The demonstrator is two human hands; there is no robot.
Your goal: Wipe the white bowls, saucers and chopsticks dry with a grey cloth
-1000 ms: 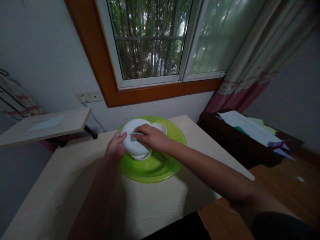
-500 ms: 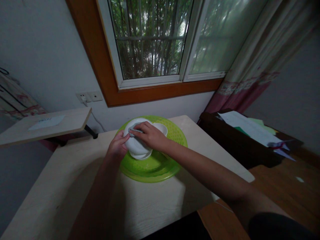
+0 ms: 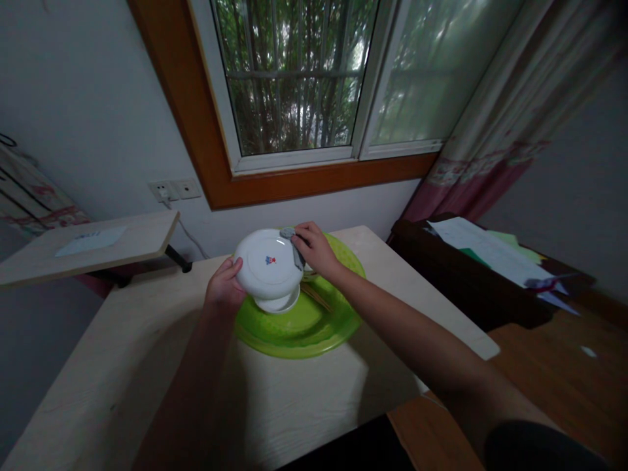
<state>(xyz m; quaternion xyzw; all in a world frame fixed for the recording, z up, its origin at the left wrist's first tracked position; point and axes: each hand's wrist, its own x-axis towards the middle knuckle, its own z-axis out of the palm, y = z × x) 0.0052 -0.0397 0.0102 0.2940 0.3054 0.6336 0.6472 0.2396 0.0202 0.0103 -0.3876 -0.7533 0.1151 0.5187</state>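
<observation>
Head view: above a green tray [image 3: 289, 345], in which a white dish [image 3: 282, 305] and chopsticks [image 3: 317, 297] were contained, a white plate [image 3: 265, 278] was clamped at its left edge by the left hand [image 3: 226, 284]. Grey cloth [image 3: 288, 232], pinched by the right hand [image 3: 314, 248], had been shifted from the plate's middle to its right edge.

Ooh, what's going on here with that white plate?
The person's left hand holds the white plate tilted over a green basin. The right hand presses a grey cloth or pad to the plate's right edge. Below, another white dish and some chopsticks are in the basin.
</observation>
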